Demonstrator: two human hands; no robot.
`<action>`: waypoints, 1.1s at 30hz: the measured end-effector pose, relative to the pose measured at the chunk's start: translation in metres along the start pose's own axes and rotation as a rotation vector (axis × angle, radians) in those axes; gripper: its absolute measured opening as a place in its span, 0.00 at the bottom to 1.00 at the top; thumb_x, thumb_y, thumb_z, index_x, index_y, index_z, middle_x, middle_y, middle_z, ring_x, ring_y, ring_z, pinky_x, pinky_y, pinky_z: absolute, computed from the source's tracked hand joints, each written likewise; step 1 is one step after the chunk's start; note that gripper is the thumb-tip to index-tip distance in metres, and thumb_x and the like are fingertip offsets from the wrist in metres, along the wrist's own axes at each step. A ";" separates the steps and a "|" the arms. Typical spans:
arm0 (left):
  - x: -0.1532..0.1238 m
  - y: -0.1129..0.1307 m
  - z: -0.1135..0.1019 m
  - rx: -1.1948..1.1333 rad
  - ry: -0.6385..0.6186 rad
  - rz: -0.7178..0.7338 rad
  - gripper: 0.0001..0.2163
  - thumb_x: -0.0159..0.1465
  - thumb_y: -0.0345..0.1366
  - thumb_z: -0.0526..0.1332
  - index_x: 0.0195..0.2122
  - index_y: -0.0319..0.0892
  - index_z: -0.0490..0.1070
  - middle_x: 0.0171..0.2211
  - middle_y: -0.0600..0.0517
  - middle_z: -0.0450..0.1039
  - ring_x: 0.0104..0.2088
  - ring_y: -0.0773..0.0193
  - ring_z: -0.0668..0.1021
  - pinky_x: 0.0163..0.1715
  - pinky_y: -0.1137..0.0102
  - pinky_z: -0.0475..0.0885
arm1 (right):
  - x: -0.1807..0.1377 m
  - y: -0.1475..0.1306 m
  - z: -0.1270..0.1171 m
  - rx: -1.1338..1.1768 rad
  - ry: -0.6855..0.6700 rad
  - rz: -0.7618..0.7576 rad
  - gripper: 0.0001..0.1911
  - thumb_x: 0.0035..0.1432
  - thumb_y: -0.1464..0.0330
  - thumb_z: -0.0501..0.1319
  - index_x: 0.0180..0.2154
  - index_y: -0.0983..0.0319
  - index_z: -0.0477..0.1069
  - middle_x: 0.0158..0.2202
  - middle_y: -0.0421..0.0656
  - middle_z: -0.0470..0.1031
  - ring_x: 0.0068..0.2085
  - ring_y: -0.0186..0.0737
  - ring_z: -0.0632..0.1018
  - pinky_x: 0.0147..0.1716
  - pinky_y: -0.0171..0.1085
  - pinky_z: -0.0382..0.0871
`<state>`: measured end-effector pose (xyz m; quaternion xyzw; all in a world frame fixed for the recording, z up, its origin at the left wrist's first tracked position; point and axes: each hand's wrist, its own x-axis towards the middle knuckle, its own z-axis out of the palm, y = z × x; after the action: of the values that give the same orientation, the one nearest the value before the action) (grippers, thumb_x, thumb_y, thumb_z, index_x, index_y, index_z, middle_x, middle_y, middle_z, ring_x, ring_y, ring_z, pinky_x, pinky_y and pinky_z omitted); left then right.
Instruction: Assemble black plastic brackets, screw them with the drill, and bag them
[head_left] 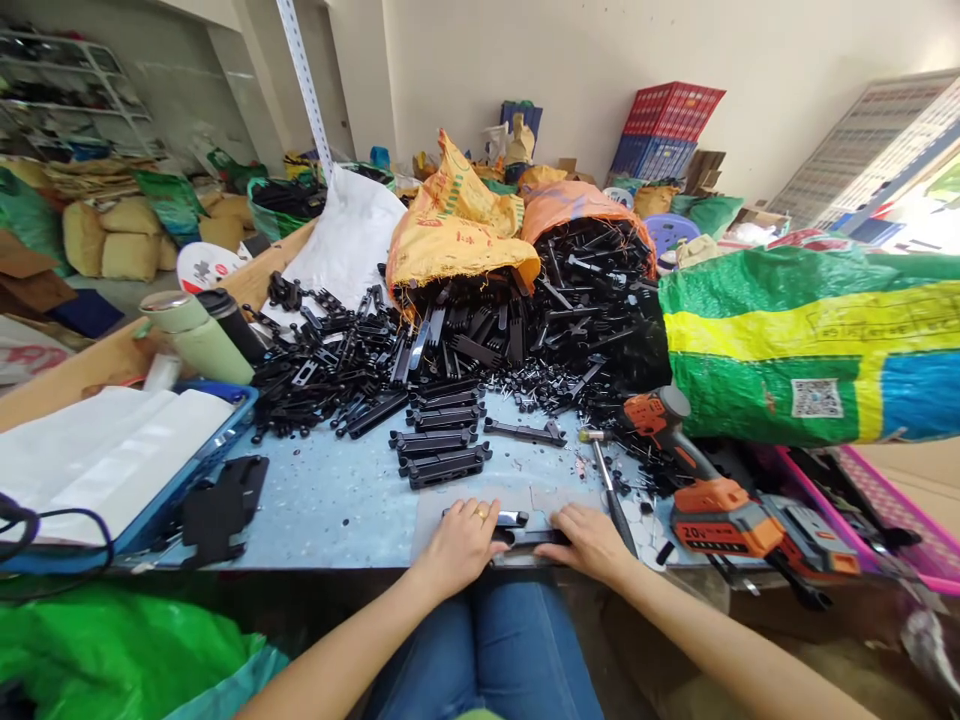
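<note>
the left hand (465, 545) and right hand (591, 540) grasp a black bar (531, 537) left of the hammer (613, 492). a drill (712, 500) lies right of the hammer.

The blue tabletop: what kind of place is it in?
Probably a workshop: a yellow-orange woven sack of slim black plastic-looking parts, an orange-and-black cordless power tool and a black-handled metal hammer.

Pale green bottle (206, 342) next to dark cup (234, 325) at bench left, blue tray (244, 403) holding white paper (124, 455) nearer. Behind: red crates (670, 115) on blue crates (649, 157) by wall (480, 60), tan sacks (129, 255) far left.
</note>
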<state>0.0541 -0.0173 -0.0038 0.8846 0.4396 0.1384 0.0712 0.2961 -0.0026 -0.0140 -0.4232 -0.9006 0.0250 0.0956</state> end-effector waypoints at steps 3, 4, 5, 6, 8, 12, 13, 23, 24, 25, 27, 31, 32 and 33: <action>-0.010 0.002 -0.016 -0.100 0.100 -0.026 0.22 0.67 0.45 0.42 0.29 0.38 0.69 0.26 0.44 0.70 0.29 0.57 0.72 0.28 0.65 0.65 | 0.002 -0.015 -0.027 0.173 0.080 -0.035 0.30 0.56 0.45 0.49 0.21 0.64 0.66 0.20 0.44 0.66 0.24 0.35 0.67 0.24 0.34 0.54; -0.015 0.006 -0.025 -0.197 0.151 -0.008 0.24 0.67 0.46 0.40 0.24 0.39 0.67 0.22 0.46 0.69 0.26 0.60 0.71 0.25 0.67 0.63 | 0.004 -0.023 -0.039 0.296 0.095 -0.099 0.30 0.57 0.45 0.47 0.20 0.63 0.65 0.18 0.42 0.65 0.22 0.34 0.66 0.23 0.34 0.52; -0.021 0.012 -0.036 -0.317 0.205 0.026 0.25 0.67 0.46 0.38 0.22 0.40 0.64 0.20 0.48 0.67 0.23 0.62 0.70 0.24 0.68 0.62 | 0.006 -0.032 -0.052 0.442 0.102 -0.176 0.31 0.57 0.45 0.46 0.19 0.62 0.63 0.17 0.40 0.63 0.21 0.33 0.65 0.23 0.34 0.52; -0.026 0.019 -0.047 -0.452 0.257 0.065 0.26 0.67 0.46 0.36 0.21 0.41 0.63 0.18 0.49 0.65 0.21 0.64 0.68 0.23 0.69 0.61 | 0.008 -0.042 -0.062 0.596 0.109 -0.250 0.30 0.58 0.45 0.45 0.19 0.62 0.61 0.15 0.39 0.60 0.20 0.32 0.64 0.22 0.34 0.52; -0.036 0.035 -0.068 -0.674 0.356 0.086 0.27 0.67 0.48 0.34 0.21 0.41 0.62 0.17 0.51 0.63 0.20 0.66 0.67 0.22 0.70 0.60 | 0.012 -0.066 -0.071 0.882 0.153 -0.318 0.28 0.59 0.47 0.46 0.19 0.61 0.59 0.14 0.37 0.57 0.18 0.31 0.62 0.21 0.33 0.52; -0.043 0.066 -0.076 -0.882 0.631 -0.004 0.25 0.67 0.47 0.36 0.25 0.42 0.65 0.18 0.51 0.66 0.21 0.66 0.70 0.25 0.69 0.64 | 0.031 -0.120 -0.029 1.304 0.480 -0.012 0.24 0.54 0.44 0.47 0.34 0.57 0.63 0.24 0.41 0.64 0.25 0.37 0.67 0.25 0.37 0.61; -0.042 0.070 -0.071 -0.880 0.711 -0.007 0.24 0.67 0.47 0.36 0.29 0.42 0.67 0.20 0.50 0.68 0.23 0.64 0.71 0.26 0.68 0.66 | 0.038 -0.131 -0.011 1.360 0.610 0.094 0.26 0.53 0.42 0.44 0.39 0.55 0.62 0.32 0.44 0.67 0.30 0.41 0.69 0.29 0.41 0.64; -0.011 -0.032 -0.004 0.095 0.421 -0.112 0.31 0.61 0.58 0.44 0.50 0.37 0.68 0.38 0.40 0.72 0.42 0.51 0.74 0.39 0.59 0.71 | 0.036 -0.001 -0.028 0.316 0.709 0.513 0.13 0.58 0.61 0.53 0.43 0.61 0.64 0.47 0.50 0.66 0.51 0.48 0.67 0.51 0.49 0.58; -0.001 -0.042 -0.001 0.100 0.378 -0.166 0.30 0.62 0.56 0.44 0.52 0.37 0.66 0.43 0.39 0.71 0.48 0.50 0.71 0.44 0.58 0.69 | 0.025 0.023 -0.041 0.182 0.717 0.526 0.14 0.58 0.61 0.53 0.42 0.62 0.65 0.47 0.50 0.67 0.51 0.48 0.67 0.52 0.48 0.58; 0.011 -0.050 0.000 0.093 0.347 -0.233 0.29 0.63 0.55 0.44 0.54 0.37 0.63 0.49 0.39 0.67 0.53 0.49 0.66 0.49 0.57 0.66 | 0.015 0.046 -0.054 0.051 0.723 0.530 0.16 0.56 0.60 0.54 0.43 0.63 0.65 0.47 0.51 0.68 0.51 0.49 0.67 0.53 0.48 0.57; 0.043 -0.064 -0.001 0.059 0.293 -0.390 0.30 0.64 0.53 0.42 0.58 0.33 0.57 0.57 0.39 0.59 0.60 0.50 0.56 0.56 0.57 0.57 | -0.004 0.087 -0.078 -0.171 0.702 0.601 0.24 0.55 0.58 0.55 0.49 0.66 0.63 0.51 0.55 0.65 0.55 0.52 0.63 0.55 0.50 0.54; 0.115 -0.090 -0.002 -0.016 0.099 -0.607 0.34 0.64 0.54 0.38 0.59 0.28 0.54 0.60 0.37 0.54 0.62 0.49 0.51 0.60 0.57 0.48 | -0.019 0.150 -0.109 -0.276 0.340 0.938 0.35 0.50 0.52 0.58 0.52 0.71 0.61 0.50 0.63 0.65 0.54 0.65 0.64 0.50 0.56 0.57; 0.127 -0.096 -0.001 -0.029 0.074 -0.618 0.35 0.63 0.55 0.38 0.60 0.30 0.54 0.61 0.38 0.53 0.62 0.49 0.51 0.60 0.56 0.47 | -0.018 0.161 -0.112 -0.186 0.198 0.998 0.34 0.49 0.51 0.58 0.49 0.70 0.64 0.47 0.63 0.68 0.51 0.65 0.67 0.48 0.55 0.61; 0.134 -0.101 0.000 -0.039 0.064 -0.619 0.35 0.63 0.56 0.37 0.60 0.32 0.54 0.61 0.39 0.52 0.62 0.49 0.51 0.60 0.55 0.46 | -0.015 0.171 -0.114 -0.051 0.069 1.036 0.31 0.48 0.50 0.59 0.46 0.68 0.67 0.43 0.61 0.71 0.48 0.63 0.71 0.45 0.53 0.64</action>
<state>0.0552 0.1508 -0.0047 0.7025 0.6873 0.1464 0.1130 0.4570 0.0906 0.0743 -0.8162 -0.5698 0.0328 0.0901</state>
